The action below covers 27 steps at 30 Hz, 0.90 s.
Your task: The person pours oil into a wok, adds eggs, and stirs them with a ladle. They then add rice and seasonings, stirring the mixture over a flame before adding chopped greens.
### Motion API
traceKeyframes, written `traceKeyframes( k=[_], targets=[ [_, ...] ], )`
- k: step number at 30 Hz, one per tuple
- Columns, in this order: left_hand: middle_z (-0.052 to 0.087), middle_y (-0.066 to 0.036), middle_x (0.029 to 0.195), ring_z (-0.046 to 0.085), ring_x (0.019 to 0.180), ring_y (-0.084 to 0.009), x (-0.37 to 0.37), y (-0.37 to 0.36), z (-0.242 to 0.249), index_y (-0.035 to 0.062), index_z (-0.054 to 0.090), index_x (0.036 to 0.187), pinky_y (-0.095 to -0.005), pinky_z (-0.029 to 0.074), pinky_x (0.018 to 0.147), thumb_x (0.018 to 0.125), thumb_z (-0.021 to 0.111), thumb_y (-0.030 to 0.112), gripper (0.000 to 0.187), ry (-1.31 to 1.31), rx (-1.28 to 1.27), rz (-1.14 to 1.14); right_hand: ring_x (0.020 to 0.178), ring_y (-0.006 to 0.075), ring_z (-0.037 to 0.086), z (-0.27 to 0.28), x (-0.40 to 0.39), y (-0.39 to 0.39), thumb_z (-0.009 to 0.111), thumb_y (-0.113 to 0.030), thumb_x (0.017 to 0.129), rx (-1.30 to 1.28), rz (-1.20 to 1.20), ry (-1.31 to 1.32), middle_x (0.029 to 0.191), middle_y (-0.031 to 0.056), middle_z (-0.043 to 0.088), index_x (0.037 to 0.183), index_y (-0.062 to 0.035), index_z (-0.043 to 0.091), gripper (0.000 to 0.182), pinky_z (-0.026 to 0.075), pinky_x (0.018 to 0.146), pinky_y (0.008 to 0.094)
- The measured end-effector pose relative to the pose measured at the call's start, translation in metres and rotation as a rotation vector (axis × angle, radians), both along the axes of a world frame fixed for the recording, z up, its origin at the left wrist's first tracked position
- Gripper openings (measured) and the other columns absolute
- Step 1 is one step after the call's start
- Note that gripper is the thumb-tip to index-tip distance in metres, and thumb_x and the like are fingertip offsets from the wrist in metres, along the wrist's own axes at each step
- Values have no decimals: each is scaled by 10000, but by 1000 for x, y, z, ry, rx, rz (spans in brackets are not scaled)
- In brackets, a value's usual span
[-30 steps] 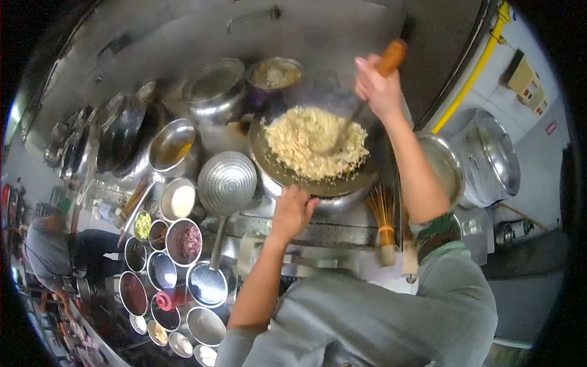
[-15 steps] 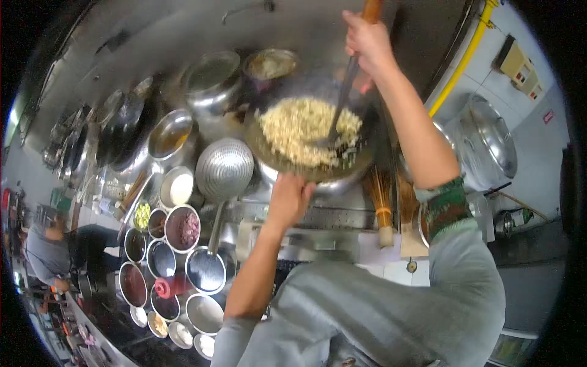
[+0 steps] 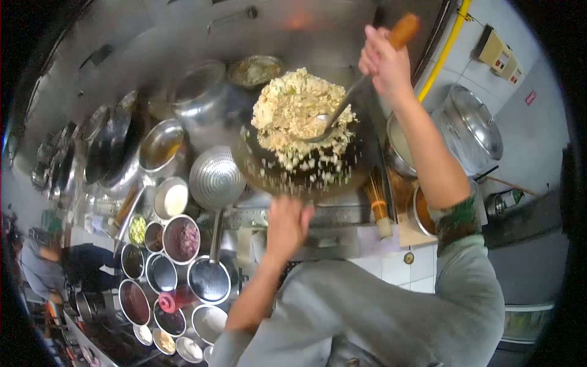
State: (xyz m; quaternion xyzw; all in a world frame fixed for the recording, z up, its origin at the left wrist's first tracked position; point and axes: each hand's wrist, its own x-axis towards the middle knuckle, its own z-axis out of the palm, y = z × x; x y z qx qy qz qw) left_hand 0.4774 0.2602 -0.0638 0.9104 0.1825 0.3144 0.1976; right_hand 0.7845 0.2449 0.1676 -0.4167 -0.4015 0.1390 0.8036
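My right hand [image 3: 386, 64] is wrapped round the shaft of a ladle [image 3: 348, 99], just below its wooden handle. The ladle's head lies in a heap of fried rice [image 3: 298, 101] with pale chopped bits. The rice is bunched high toward the far side of a dark wok [image 3: 260, 168], and loose bits are smeared by motion near the front. My left hand [image 3: 287, 221], somewhat blurred, is closed at the wok's near rim; what exactly its fingers grip is hidden.
To the left are a perforated strainer [image 3: 217, 177], a metal pot [image 3: 162, 147] and several ingredient tins [image 3: 181, 238]. A bamboo brush [image 3: 378, 205] lies right of the wok. Lidded pots [image 3: 471, 122] stand at far right. Another person [image 3: 40, 260] is at far left.
The wok has tipped and the rice has surged up toward its far side, with bits in motion. My right hand and the ladle have shifted right and slightly down; my left hand moved slightly nearer me.
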Motion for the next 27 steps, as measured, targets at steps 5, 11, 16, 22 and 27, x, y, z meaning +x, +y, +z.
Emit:
traceKeyframes(
  k=[5,11,16,22,27],
  targets=[
    [560,-157,915,535,886,-368,52,47,6,38,621,891,-482,439,732,862,695,222,200,-30,26,-7,398,94,365,60,-2,1,739,-260,885,-26,-122,-44,549,-48,377,800,-134,446,330,318,382,286],
    [578,-146,934,548,918,-369,62,40,1,39,639,895,-490,455,747,861,700,241,213,55,-62,32,397,92,390,-31,19,15,730,-239,893,65,-39,-29,542,-38,425,738,-151,439,341,311,370,274],
    [580,-141,917,549,915,-366,63,35,1,44,638,897,-482,450,745,851,710,232,207,89,-66,34,387,83,311,-8,10,59,697,-222,916,-104,44,46,527,-63,336,721,-151,420,347,259,375,260],
    [575,-133,915,546,907,-360,72,39,3,42,634,909,-470,443,768,840,722,204,196,56,-91,42,369,76,289,-50,30,98,671,-233,937,-9,137,96,511,-64,327,676,-147,450,353,245,372,267],
    [566,-142,933,540,927,-354,74,40,-1,65,638,909,-474,438,789,846,725,209,180,137,-102,55,390,80,306,7,61,135,688,-284,929,-151,302,8,514,-64,354,711,-138,454,352,249,390,265]
  ],
)
